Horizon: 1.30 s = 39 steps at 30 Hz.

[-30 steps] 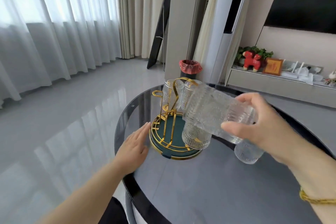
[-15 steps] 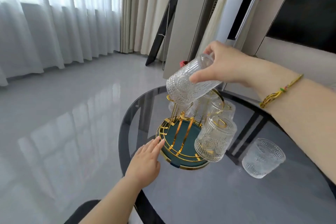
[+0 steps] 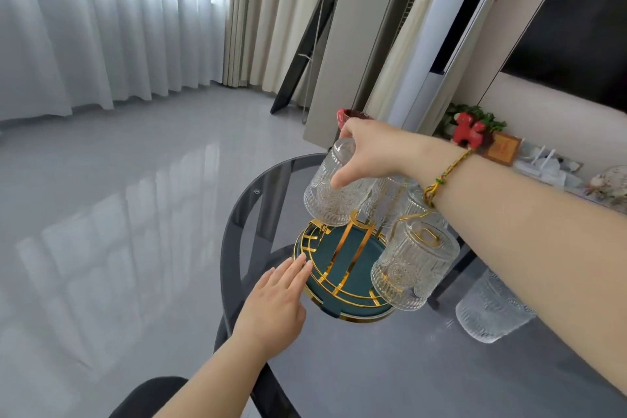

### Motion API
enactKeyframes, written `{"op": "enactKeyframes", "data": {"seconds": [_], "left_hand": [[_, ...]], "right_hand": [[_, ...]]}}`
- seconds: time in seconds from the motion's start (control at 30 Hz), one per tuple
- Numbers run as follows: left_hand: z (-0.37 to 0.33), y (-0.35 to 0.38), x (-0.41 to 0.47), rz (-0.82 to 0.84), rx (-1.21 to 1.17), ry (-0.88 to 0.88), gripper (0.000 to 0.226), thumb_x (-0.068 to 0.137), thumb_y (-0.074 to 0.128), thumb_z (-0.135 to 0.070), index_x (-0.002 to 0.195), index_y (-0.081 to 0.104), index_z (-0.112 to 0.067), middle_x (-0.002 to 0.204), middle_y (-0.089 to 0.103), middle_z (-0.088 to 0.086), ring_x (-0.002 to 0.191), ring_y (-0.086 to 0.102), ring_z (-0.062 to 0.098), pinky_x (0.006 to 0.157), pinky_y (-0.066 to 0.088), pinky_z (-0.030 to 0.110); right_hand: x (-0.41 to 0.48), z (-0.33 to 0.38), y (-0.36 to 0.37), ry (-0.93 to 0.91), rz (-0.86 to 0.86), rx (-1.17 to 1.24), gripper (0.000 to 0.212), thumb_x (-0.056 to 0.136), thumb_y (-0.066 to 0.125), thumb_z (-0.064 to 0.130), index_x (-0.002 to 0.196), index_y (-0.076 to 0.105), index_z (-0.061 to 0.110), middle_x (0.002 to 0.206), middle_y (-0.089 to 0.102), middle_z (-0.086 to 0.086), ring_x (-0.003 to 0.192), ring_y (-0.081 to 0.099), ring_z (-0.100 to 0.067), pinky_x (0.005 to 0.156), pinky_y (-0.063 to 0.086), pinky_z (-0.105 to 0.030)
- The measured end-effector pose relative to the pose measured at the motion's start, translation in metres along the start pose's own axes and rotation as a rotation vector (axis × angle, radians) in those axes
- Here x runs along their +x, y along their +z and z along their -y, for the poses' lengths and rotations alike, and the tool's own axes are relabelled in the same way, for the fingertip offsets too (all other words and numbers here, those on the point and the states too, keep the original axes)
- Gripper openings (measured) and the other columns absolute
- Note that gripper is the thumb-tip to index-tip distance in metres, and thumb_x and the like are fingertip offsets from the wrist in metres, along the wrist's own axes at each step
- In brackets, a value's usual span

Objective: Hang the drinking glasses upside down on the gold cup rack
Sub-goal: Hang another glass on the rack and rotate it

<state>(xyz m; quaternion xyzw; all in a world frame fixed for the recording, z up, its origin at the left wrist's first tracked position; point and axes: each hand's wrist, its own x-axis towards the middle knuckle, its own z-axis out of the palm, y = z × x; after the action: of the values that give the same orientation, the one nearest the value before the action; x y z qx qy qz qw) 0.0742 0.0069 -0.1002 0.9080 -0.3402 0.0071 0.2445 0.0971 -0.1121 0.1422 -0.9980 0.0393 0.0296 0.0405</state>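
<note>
— Where was the glass at that moment?

— In the right hand (image 3: 368, 149), which reached in from the right with thumb and fingers closed round the base end of an embossed drinking glass (image 3: 334, 193). The glass was mouth-down and tilted, its rim low over the near-left prong of the gold cup rack (image 3: 342, 260) — whether the prong had entered the mouth could not be told.

— And its long axis?

— It leaned from the fingers at upper right down toward the rack's green tray (image 3: 353, 268) at lower left, so the prong lay below the grip, roughly in line with the open mouth. Seating it looked like a matter of sliding down along that line.

— What was the other hand doing?

— The left hand (image 3: 274, 302) lay flat and open on the dark glass table (image 3: 390, 377), holding nothing, fingertips touching the tray's gold rim, apparently steadying it. It was the nearer hand to the base; the right was the nearer to the prongs.

— How much remained?

— One hung glass (image 3: 412, 270) faced the camera, others sat behind it, and one upright glass (image 3: 488, 312) stood on the table to the right, half hidden under the forearm.
</note>
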Motion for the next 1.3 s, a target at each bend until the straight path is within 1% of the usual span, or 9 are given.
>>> {"op": "enactKeyframes", "data": {"seconds": [0.2,0.37,0.47,0.63,0.93,1.0,1.1,1.23,1.3], "left_hand": [[-0.001,0.000,0.001,0.006,0.003,-0.004,0.058,0.092,0.030,-0.029,0.139,-0.004,-0.028,0.154,-0.004,-0.006,0.140,-0.006,0.013,0.111,-0.006,0.029],[-0.001,0.000,0.000,0.007,0.007,-0.004,0.059,0.092,0.031,-0.031,0.138,-0.005,-0.029,0.153,-0.004,-0.007,0.140,-0.006,0.012,0.111,-0.007,0.029],[-0.002,0.000,0.000,0.009,0.006,-0.004,0.060,0.091,0.032,-0.031,0.138,-0.005,-0.029,0.154,-0.004,-0.006,0.140,-0.005,0.012,0.112,-0.006,0.029],[-0.003,-0.002,0.001,0.013,0.006,-0.007,0.062,0.091,0.033,-0.033,0.138,-0.006,-0.029,0.153,-0.006,-0.006,0.140,-0.005,0.012,0.112,-0.006,0.029],[-0.003,0.000,0.001,-0.004,0.029,0.001,0.062,0.091,0.033,-0.037,0.138,-0.005,-0.030,0.154,-0.003,-0.006,0.140,-0.003,0.012,0.111,-0.006,0.029],[-0.002,0.001,0.001,-0.006,0.029,0.003,0.062,0.090,0.034,-0.038,0.138,-0.005,-0.029,0.154,-0.003,-0.006,0.140,-0.003,0.012,0.111,-0.006,0.028],[-0.002,0.001,0.002,-0.027,0.031,0.005,0.063,0.090,0.035,-0.042,0.139,-0.003,-0.028,0.154,-0.001,-0.005,0.140,-0.001,0.013,0.110,-0.005,0.028],[-0.006,-0.002,-0.003,-0.036,0.079,0.047,0.063,0.090,0.033,-0.046,0.139,0.000,-0.027,0.154,0.001,-0.004,0.141,-0.001,0.014,0.108,-0.009,0.026],[-0.008,-0.001,-0.005,-0.037,0.107,0.082,0.061,0.090,0.032,-0.046,0.139,0.002,-0.028,0.154,0.001,-0.004,0.140,-0.002,0.014,0.106,-0.011,0.026]], "right_hand": [[0.007,0.005,0.024,-0.008,0.035,-0.076,0.074,0.065,0.072,0.036,0.123,0.035,0.010,0.121,0.051,-0.013,0.110,0.043,-0.029,0.082,0.043,-0.038],[0.009,0.004,0.032,-0.004,0.056,-0.099,0.074,0.066,0.071,0.037,0.124,0.035,0.010,0.127,0.049,-0.012,0.116,0.044,-0.031,0.092,0.044,-0.043],[0.009,0.004,0.034,-0.012,0.064,-0.133,0.075,0.066,0.072,0.035,0.126,0.034,0.008,0.130,0.048,-0.013,0.118,0.044,-0.031,0.092,0.043,-0.041],[0.011,0.005,0.040,-0.028,0.097,-0.141,0.074,0.069,0.071,0.032,0.127,0.033,0.007,0.129,0.048,-0.013,0.114,0.047,-0.030,0.086,0.044,-0.037],[0.012,0.000,0.044,-0.054,0.059,-0.128,0.076,0.072,0.067,0.035,0.132,0.028,0.009,0.137,0.042,-0.014,0.124,0.038,-0.031,0.094,0.039,-0.038],[0.008,-0.001,0.045,-0.049,0.024,-0.119,0.080,0.070,0.068,0.039,0.132,0.027,0.010,0.138,0.040,-0.014,0.127,0.034,-0.031,0.097,0.037,-0.040],[-0.005,-0.008,0.041,-0.046,-0.099,-0.057,0.083,0.068,0.069,0.041,0.133,0.027,0.012,0.139,0.039,-0.012,0.128,0.030,-0.029,0.100,0.034,-0.041],[-0.042,-0.025,0.030,-0.074,-0.345,0.130,0.069,0.073,0.066,0.035,0.131,0.034,0.015,0.138,0.041,-0.006,0.128,0.030,-0.023,0.103,0.028,-0.036],[-0.064,-0.036,0.028,-0.092,-0.431,0.195,0.061,0.075,0.065,0.031,0.128,0.039,0.016,0.135,0.044,-0.004,0.126,0.032,-0.020,0.101,0.027,-0.031]]}}
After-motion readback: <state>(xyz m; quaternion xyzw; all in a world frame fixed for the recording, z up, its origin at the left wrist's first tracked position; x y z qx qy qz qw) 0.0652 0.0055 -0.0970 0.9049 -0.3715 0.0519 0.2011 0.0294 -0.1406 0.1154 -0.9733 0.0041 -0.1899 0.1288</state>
